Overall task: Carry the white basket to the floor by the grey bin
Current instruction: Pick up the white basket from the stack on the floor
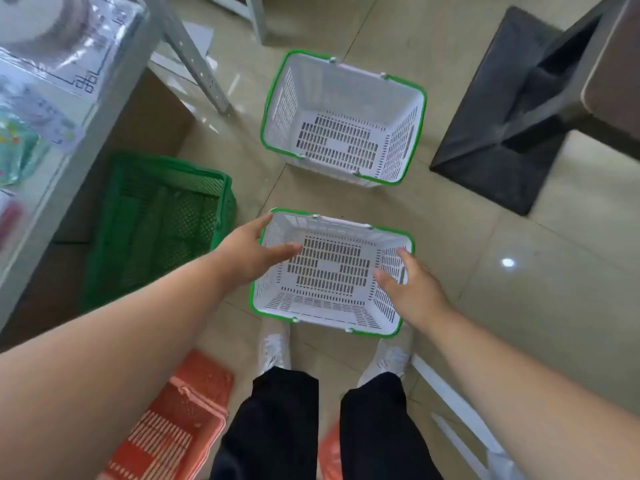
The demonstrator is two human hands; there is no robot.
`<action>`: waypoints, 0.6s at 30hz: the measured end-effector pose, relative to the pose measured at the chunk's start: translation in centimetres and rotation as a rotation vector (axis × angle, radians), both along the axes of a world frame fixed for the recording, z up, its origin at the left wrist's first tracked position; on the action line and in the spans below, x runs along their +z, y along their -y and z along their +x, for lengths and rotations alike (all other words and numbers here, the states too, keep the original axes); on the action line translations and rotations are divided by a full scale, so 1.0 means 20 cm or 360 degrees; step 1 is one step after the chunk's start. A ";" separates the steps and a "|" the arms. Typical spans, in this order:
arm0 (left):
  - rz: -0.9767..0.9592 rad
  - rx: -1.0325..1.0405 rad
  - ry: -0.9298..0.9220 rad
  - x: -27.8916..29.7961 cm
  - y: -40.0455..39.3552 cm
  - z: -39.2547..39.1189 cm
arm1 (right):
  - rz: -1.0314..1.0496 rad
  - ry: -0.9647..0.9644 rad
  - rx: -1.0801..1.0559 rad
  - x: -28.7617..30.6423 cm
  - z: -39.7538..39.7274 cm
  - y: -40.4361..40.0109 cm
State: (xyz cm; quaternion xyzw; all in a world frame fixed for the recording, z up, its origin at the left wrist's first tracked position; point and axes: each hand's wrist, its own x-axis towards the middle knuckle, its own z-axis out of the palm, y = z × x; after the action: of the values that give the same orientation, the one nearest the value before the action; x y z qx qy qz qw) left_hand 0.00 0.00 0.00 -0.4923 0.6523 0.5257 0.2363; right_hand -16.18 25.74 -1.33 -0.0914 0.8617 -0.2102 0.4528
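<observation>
A white basket [329,268] with a green rim sits low in front of my shoes, its near edge over my toes. My left hand [249,254] is at its left rim, thumb reaching inside and fingers stretched along the far left corner. My right hand [408,289] lies over its right wall, with fingers and thumb spread. Neither hand is closed around the rim. I cannot tell whether the basket rests on the floor. A dark grey bin [502,133] stands on the tiles at the upper right.
A second white basket [346,98] with a green rim stands on the floor further ahead. A green crate [156,220] sits to the left under a metal shelf [69,116]. An orange basket [173,427] lies by my left leg. A white rail [450,393] runs at the lower right.
</observation>
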 end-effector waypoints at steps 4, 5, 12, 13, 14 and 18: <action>-0.0005 -0.0035 0.0159 -0.47 0.02 0.03 | 0.0299 0.0034 -0.0103 -0.47 -0.05 -0.11; -0.0024 -0.0041 0.0184 -0.59 0.02 0.04 | 0.0343 -0.0001 -0.0165 -0.61 -0.06 -0.15; -0.0148 -0.0092 0.0530 -1.10 0.05 0.14 | 0.0527 0.0030 -0.0389 -1.14 -0.08 -0.28; -0.0122 -0.0079 0.0563 -1.16 0.05 0.15 | 0.0555 0.0023 -0.0384 -1.18 -0.07 -0.28; -0.0110 -0.0057 0.0592 -1.20 0.04 0.16 | 0.0585 0.0012 -0.0385 -1.22 -0.07 -0.28; -0.0166 -0.0044 0.0668 -1.31 0.04 0.18 | 0.0619 0.0025 -0.0594 -1.31 -0.07 -0.28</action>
State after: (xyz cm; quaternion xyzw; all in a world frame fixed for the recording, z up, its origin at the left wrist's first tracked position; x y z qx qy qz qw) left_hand 3.54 -0.83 -26.22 -0.5936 0.6217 0.3739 0.3483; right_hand -17.62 31.28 -27.50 0.1594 0.8843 -0.1211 0.4219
